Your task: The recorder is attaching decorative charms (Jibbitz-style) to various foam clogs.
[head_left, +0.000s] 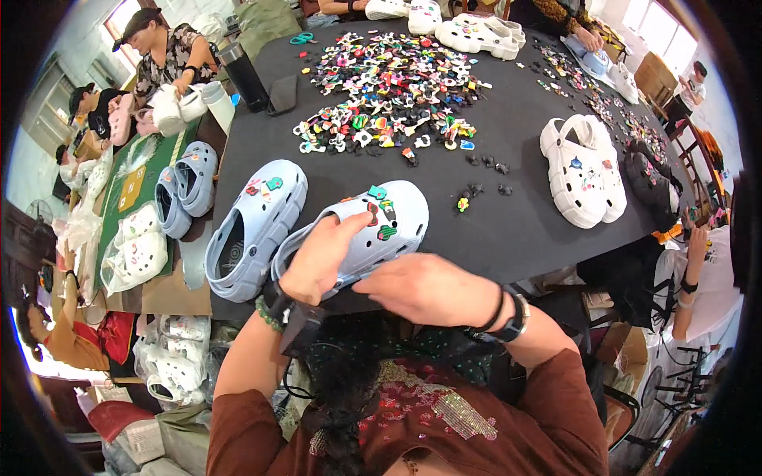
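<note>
A light-blue clog with several colourful charms on its top lies tilted at the near table edge. My left hand grips it near the opening, one digit reaching over the top to a red charm; its other fingers are mostly hidden. Against the clog's near side is my right hand, fingers curled together with the tips at the edge; anything between them is hidden. Another light-blue clog, also carrying charms, stands just left. Beyond them spreads a big pile of mixed shoe charms.
A pair of white clogs stands at the right, near a few loose dark charms. A black tumbler is at the back left. Light-blue clogs and bagged white ones lie on a green mat. Other people work around.
</note>
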Available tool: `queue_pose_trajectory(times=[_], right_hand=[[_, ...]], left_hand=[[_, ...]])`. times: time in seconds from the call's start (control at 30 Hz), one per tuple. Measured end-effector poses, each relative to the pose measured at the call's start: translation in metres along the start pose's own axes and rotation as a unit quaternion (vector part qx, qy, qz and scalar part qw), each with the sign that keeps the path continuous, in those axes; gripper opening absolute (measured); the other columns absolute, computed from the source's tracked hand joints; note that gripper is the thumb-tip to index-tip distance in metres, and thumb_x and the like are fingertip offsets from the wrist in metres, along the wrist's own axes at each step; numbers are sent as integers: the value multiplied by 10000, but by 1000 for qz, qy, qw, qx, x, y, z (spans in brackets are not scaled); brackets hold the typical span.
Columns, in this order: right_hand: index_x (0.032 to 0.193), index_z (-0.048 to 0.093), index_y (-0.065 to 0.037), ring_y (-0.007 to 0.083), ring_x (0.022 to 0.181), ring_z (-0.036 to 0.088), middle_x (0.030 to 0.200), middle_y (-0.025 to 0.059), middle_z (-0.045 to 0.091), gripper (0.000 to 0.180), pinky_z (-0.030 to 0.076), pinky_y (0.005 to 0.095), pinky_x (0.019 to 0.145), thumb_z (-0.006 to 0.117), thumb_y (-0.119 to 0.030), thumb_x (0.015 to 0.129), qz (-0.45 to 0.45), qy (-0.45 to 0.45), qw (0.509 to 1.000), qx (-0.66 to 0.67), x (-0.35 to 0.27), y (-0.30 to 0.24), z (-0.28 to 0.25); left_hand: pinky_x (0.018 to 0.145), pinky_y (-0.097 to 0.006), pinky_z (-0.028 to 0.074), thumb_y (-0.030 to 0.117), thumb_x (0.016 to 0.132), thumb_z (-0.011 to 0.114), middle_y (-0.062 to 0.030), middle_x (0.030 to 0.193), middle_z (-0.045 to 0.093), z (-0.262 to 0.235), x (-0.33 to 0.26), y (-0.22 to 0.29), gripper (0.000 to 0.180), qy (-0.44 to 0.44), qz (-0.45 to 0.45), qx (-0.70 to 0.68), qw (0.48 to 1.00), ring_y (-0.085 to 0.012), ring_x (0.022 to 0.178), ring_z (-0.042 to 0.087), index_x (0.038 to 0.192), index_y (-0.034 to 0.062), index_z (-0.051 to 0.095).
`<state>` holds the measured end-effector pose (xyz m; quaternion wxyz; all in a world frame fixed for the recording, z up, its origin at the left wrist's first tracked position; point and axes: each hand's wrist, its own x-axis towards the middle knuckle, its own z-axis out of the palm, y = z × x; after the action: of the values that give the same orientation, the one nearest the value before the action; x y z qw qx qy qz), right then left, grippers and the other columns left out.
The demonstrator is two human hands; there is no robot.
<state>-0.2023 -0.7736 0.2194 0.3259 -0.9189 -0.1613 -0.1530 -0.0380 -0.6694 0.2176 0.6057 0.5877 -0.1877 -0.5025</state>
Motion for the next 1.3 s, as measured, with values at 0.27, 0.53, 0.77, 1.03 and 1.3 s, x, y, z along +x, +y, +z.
queue_pose_trajectory(times=[0.27, 0.53, 0.77, 1.03, 1.3], right_hand=[[1116, 653, -84, 324, 1182, 551, 1282, 110, 580, 409, 489, 411, 961, 762, -4, 730, 47, 103, 987, -118, -3, 42, -66], [1146, 669, -106, 304, 1222, 530, 1313, 68, 586, 464, 457, 421, 1015, 795, -35, 705, 19, 45, 997, -58, 9, 64, -65], [1055, 700, -105, 276, 1169, 566, 1181, 48, 671, 420, 462, 401, 1004, 831, -45, 660, 34, -31, 994, 94, 18, 70, -71], [952, 717, -98, 266, 1030, 616, 1031, 40, 687, 316, 488, 392, 910, 826, -66, 656, 38, -67, 990, 116, 24, 53, -78], [937, 744, -61, 228, 1016, 642, 1049, 80, 678, 278, 539, 352, 845, 807, 27, 682, 67, 32, 984, 161, 8, 49, -60]], left_hand=[[941, -331, 504, 77, 941, 577, -90, 1188, 678, -7, 2, 1, 345, -77, -7, -61, 995, -178, 1057, 656, 1276, -7, 587], [991, -324, 453, 46, 896, 664, -72, 1185, 662, -1, -17, -21, 372, -91, 21, -45, 995, -171, 1098, 611, 1254, -14, 584], [967, -300, 453, 100, 933, 654, -62, 1187, 652, 3, -38, -33, 347, -92, 4, 10, 996, -150, 1069, 600, 1253, -26, 605], [933, -296, 463, 191, 908, 738, -38, 1152, 676, 4, -51, -46, 368, -66, -30, 146, 987, -127, 1057, 601, 1205, -9, 650], [909, -302, 474, 255, 942, 685, -61, 1120, 688, 9, -54, -41, 359, -71, 33, 195, 978, -130, 1019, 599, 1178, -15, 659]])
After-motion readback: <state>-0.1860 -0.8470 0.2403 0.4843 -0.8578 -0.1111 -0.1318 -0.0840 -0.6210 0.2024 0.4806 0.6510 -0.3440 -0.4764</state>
